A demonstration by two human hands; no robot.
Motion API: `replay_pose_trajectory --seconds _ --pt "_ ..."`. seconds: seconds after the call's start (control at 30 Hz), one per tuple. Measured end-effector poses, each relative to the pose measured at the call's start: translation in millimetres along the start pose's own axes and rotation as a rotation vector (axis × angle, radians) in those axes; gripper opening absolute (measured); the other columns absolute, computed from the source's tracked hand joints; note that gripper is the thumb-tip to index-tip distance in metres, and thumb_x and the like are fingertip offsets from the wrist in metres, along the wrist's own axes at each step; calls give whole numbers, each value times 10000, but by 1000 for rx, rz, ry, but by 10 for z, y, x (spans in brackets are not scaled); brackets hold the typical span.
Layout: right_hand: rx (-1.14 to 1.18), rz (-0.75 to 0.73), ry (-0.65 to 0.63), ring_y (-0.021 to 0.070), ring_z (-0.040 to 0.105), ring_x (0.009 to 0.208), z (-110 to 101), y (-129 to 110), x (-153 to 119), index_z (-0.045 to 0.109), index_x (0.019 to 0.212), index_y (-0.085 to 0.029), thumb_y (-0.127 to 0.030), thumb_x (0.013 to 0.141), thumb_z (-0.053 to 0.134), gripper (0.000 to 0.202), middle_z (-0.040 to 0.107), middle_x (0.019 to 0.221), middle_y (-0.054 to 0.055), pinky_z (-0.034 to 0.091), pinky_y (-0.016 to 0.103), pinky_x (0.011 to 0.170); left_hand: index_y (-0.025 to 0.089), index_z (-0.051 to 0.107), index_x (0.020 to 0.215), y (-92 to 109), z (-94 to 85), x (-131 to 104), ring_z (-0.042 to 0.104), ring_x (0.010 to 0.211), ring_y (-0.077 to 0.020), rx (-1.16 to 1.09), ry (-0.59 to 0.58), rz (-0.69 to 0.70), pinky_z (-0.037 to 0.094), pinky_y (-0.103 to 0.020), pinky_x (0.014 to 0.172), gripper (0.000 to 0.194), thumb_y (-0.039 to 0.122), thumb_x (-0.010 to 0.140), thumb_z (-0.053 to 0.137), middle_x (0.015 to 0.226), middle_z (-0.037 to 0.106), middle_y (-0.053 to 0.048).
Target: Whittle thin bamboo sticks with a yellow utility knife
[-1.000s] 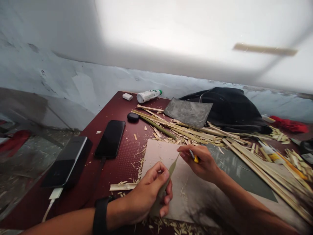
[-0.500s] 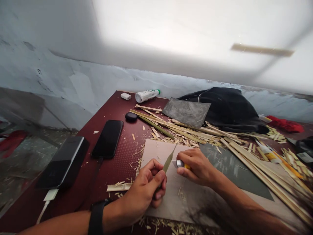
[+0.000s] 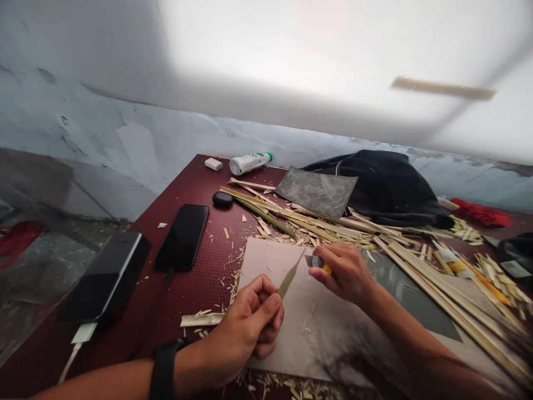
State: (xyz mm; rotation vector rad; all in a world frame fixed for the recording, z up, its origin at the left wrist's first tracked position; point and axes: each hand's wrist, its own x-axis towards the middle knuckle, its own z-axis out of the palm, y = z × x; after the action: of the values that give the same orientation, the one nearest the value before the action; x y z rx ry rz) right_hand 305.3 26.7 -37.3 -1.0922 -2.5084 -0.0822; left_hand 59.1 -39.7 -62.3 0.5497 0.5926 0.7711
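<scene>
My left hand [image 3: 254, 322] pinches a pale green pointed bamboo piece [image 3: 290, 278], its tip angled up and to the right. In my right hand [image 3: 343, 273] is a yellow and grey utility knife [image 3: 317, 262], the blade pointing left close to the tip of the piece. Whether blade and tip touch is unclear. Both hands are over a light board [image 3: 266, 258] with a few thin shavings on it. Beyond the board lie long bamboo strips [image 3: 283, 211] among many chips.
At the left are a black phone [image 3: 182, 236] and a dark power bank [image 3: 106, 275] with a white cable. A white bottle [image 3: 250, 164], a grey sheet [image 3: 316, 191] and a black bag [image 3: 383, 186] lie toward the wall. More strips [image 3: 441, 289] cross the right side.
My right hand with the knife has moved right and slightly up, toward the tip of the bamboo piece. The piece leans a little more to the right; my left hand has barely moved.
</scene>
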Motion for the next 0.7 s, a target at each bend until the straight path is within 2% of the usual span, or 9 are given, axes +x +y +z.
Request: replay_pose_trajectory --seconds 0.07,0.23,0.4,0.7 --pt "96 -41 -31 122 381 565 8 -55 15 495 774 -182 -583 999 354 481 478 641 -3 234 288 587 243 440 869 5 12 10 271 427 -29 -9 21 38 172 -161 391 356 459 819 718 636 530 91" --pt "218 -100 -245 108 370 555 104 -220 63 466 759 -193 -640 983 332 518 486 642 -12 221 289 581 236 448 850 58 52 -3 341 430 -34 35 41 25 246 -158 374 398 498 781 739 666 542 87" --pt "279 -42 -360 99 353 553 146 -246 82 424 732 -196 -623 987 340 505 481 641 -15 217 283 579 232 461 839 30 22 16 347 427 -34 29 45 26 244 -157 370 429 529 748 756 653 560 81" --pt "364 60 -476 99 344 544 0 -332 135 433 758 -199 -588 998 354 464 471 659 -22 214 278 560 221 453 803 31 37 33 337 437 -32 51 35 76 270 -171 405 450 542 738 761 623 513 83"
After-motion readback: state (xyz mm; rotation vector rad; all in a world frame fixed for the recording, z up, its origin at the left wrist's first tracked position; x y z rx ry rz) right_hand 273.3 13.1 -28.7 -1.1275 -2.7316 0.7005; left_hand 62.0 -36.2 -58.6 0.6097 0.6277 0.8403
